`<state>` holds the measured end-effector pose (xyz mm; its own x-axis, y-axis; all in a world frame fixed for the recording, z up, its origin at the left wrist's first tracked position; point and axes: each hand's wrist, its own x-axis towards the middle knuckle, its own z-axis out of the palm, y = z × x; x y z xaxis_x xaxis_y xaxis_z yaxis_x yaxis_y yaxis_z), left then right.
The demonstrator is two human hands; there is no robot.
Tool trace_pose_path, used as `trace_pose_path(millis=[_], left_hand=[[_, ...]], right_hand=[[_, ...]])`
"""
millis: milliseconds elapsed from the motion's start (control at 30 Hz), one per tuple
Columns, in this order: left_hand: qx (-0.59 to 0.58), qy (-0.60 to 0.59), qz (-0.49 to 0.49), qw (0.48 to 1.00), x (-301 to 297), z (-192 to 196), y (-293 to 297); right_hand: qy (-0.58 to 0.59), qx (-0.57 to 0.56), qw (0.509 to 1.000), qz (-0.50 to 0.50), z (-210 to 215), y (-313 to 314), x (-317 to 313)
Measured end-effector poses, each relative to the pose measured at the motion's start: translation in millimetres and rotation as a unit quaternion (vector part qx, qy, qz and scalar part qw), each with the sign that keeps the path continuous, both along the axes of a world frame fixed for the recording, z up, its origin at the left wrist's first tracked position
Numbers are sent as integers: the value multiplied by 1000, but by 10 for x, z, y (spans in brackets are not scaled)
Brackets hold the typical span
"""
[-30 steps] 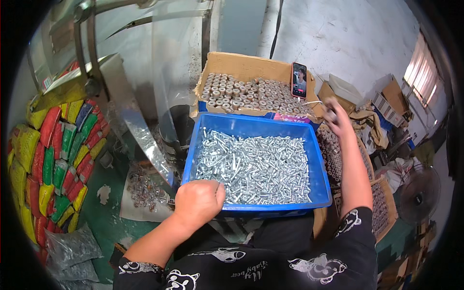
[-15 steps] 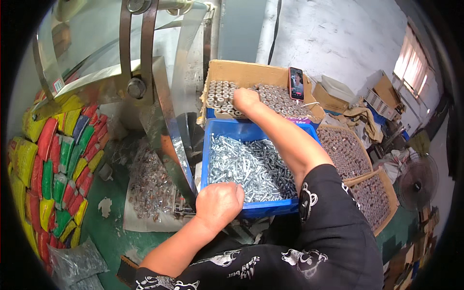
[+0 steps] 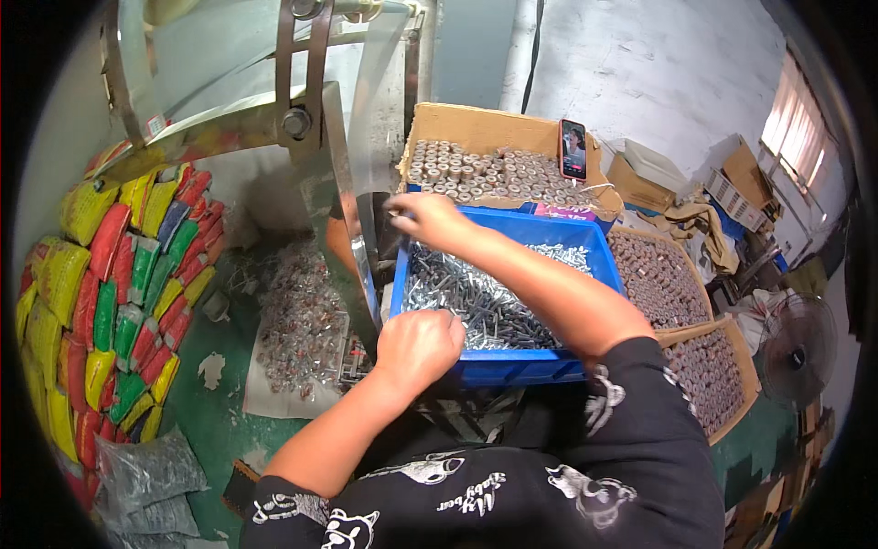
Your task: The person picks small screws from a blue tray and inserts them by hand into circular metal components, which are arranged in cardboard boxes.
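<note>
My right hand (image 3: 428,220) is over the far left corner of a blue plastic bin (image 3: 514,368), beside the metal plate of a machine (image 3: 340,197). Its fingers are bent together around something small that I cannot make out. Closed in a fist, my left hand (image 3: 420,345) is at the bin's near left corner; whatever it may hold is hidden. Loose silvery screws or bolts (image 3: 476,291) fill the bin, part of them looking darker under my right forearm. Behind it stands a cardboard box (image 3: 494,131) with upright, ring-topped cylinders (image 3: 517,174) in rows.
A phone (image 3: 573,149) leans at that box's right side. Two cartons of similar cylinders (image 3: 654,279) stand to the right, near a fan (image 3: 797,357). Colourful sacks (image 3: 114,311) are stacked at left. A heap of small pieces (image 3: 297,329) lies on a floor sheet.
My right hand has left the cylinder box and moved left and nearer, to the machine's plate. My left fist stays at the bin's corner. The whole view has shifted slightly.
</note>
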<state>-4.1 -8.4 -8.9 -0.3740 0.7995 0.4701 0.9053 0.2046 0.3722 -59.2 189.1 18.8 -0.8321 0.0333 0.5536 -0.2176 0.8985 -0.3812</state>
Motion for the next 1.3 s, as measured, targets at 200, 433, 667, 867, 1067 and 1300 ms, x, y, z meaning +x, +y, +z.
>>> trace_pose_path(millis=[200, 433, 667, 867, 1067, 1300], left_hand=[[-36, 7, 23, 999, 15, 20, 33], [-140, -30, 3, 990, 66, 206, 164], [-6, 40, 35, 999, 32, 899, 1532], [-215, 89, 67, 970, -857, 652, 2842], [-287, 116, 71, 948, -1459, 390, 3464], [-320, 155, 13, 935, -1710, 13, 3927]], right_hand=[[-338, 196, 901, -189, -211, 818, 1677], [-315, 173, 910, -206, -613, 1197, 2160], [-337, 139, 909, -205, -548, 1207, 2151], [-364, 136, 900, -199, -559, 1242, 2092], [-400, 105, 888, -203, -502, 1186, 2070], [-420, 54, 881, -213, -496, 1212, 2081]])
